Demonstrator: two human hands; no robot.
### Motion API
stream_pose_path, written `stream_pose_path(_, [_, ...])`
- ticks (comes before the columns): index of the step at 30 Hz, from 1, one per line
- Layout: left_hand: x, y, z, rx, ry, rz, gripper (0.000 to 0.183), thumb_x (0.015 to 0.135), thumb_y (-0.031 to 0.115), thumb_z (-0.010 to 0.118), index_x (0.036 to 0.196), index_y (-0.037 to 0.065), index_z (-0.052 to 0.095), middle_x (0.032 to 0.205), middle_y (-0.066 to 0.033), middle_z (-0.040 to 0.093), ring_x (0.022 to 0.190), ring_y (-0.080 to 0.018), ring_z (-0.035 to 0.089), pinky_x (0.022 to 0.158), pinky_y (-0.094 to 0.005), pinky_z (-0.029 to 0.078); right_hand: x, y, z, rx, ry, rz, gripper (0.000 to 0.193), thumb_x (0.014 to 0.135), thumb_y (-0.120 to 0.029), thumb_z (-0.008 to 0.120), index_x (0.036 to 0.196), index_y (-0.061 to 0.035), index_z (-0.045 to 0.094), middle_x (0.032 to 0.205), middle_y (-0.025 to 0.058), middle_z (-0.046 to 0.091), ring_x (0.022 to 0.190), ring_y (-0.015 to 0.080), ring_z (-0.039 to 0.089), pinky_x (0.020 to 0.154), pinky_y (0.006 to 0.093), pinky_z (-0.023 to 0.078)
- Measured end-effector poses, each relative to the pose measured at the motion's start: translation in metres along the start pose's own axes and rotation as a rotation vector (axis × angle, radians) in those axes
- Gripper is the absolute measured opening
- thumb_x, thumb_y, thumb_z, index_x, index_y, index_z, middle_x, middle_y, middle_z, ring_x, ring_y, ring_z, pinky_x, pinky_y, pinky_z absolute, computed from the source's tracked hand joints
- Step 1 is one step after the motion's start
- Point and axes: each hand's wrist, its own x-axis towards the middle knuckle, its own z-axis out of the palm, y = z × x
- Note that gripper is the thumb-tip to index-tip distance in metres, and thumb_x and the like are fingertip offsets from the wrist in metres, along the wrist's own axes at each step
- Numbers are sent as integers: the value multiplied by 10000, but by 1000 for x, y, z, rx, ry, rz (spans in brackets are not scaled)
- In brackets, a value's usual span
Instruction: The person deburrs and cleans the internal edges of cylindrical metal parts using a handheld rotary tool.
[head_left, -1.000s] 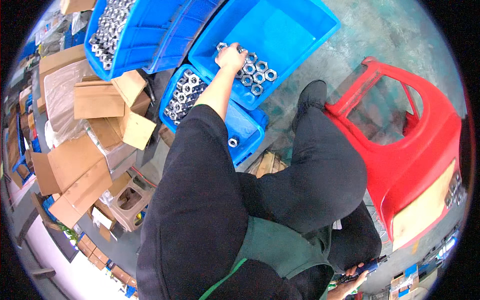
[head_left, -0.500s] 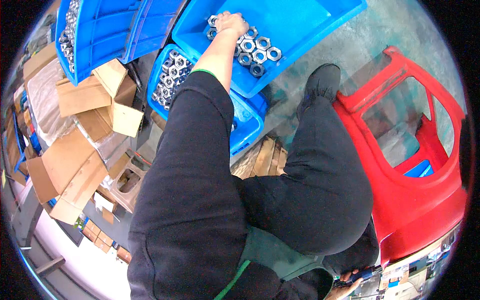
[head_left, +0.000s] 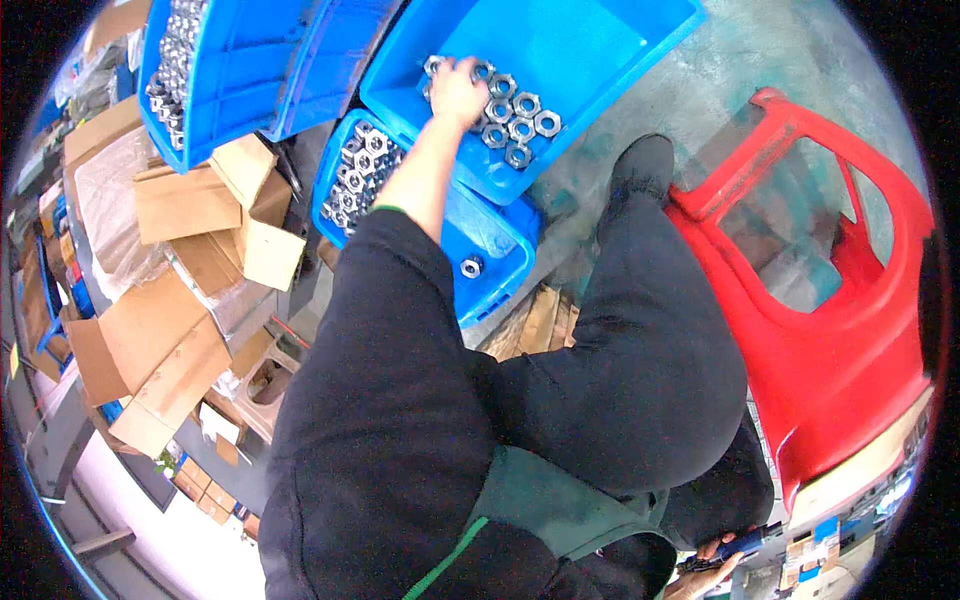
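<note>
Over the big blue bin [head_left: 600,60], my left hand [head_left: 458,95] reaches down with fingers curled around a hex nut among the metal hex nuts [head_left: 521,128] on the bin floor. The fingertips are partly hidden, so the nut under them shows poorly. Several nuts lie flat side by side to the right of the hand. At the lower right, my right hand [head_left: 712,572] is closed around a dark blue, rod-like object [head_left: 745,543]; its kind I cannot make out.
A lower blue bin [head_left: 495,265] holds a heap of nuts [head_left: 358,180] and one loose nut [head_left: 471,266]. Another blue bin [head_left: 235,80] stands upper left. Open cardboard boxes [head_left: 190,205] lie at left, a red plastic stool [head_left: 800,380] at right. My shoe [head_left: 643,170] rests on the floor.
My left hand stays over the nuts, its fingers a little more spread around them. The view has shifted slightly, uncovering the loose nut in the lower bin.
</note>
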Motion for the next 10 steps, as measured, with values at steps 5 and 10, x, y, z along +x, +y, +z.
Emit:
stream_pose_path(5, [-78, 49, -28, -192, 135, 249, 320, 759, 86, 576, 1068, 9, 598, 1107, -199, 574, 1064, -364, 540, 937, -427, 435, 2, 27, -17, 5, -47, -101, 724, 863, -516, 576, 1361, -78, 288, 856, 60, 541, 562, 172, 506, 546, 333, 471])
stream_pose_path(10, [-162, 65, -63, -309, 181, 229, 234, 768, 42, 542, 990, 53, 616, 961, -175, 615, 907, -356, 598, 790, -424, 493, 59, 27, -10, 78, -213, -270, 842, 860, -524, 586, 1429, -42, 195, 743, 74, 512, 503, 167, 506, 503, 329, 487])
